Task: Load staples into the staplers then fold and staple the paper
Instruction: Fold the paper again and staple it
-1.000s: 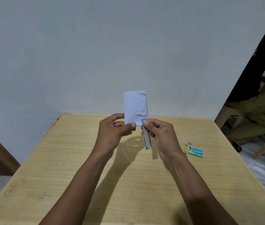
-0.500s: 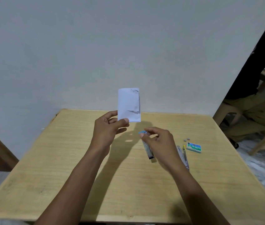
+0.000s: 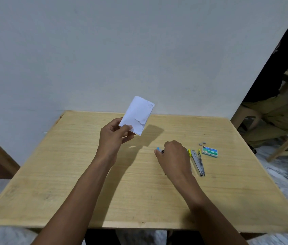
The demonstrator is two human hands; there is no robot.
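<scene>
Our left hand (image 3: 115,137) pinches the folded paper (image 3: 137,114) above the desk (image 3: 86,174), while our right hand (image 3: 173,154) curls around a stapler (image 3: 158,149) just beside the other stapler (image 3: 199,163).

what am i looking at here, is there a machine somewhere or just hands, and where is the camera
There is no machine here. A person works with bare hands, and the one picture comes from a wide-angle camera worn on their head, looking down over a wooden table. The left hand pinches a folded white paper up in the air. The right hand is low at the table, curled round a blue-tipped stapler. Beside it lie a yellow-tipped stapler, a small staple box and a few loose staples. Another person sits at the far right edge.
</scene>
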